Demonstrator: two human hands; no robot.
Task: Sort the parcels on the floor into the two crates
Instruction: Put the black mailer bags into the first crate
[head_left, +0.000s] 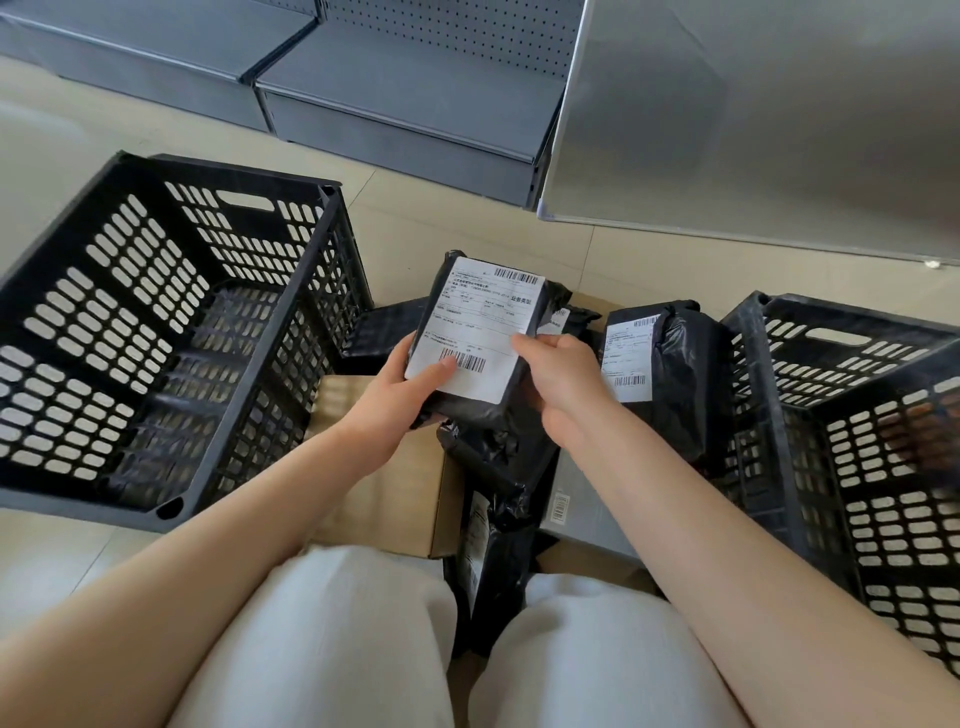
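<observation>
I see left crate (156, 332) empty at frame left, right crate (852, 431) apparently empty too. Parcel pile (498, 467) waits on floor, centre. Left hand (400, 395) and right hand (558, 379) both grip labelled parcel (478, 338) mid-frame. Sorting barely started.

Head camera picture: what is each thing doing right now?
left hand: holds the parcel
right hand: holds the parcel
parcel: lifted, label up
left crate: tilted, looks empty
right crate: contents not visible
cardboard box: on the floor
</observation>
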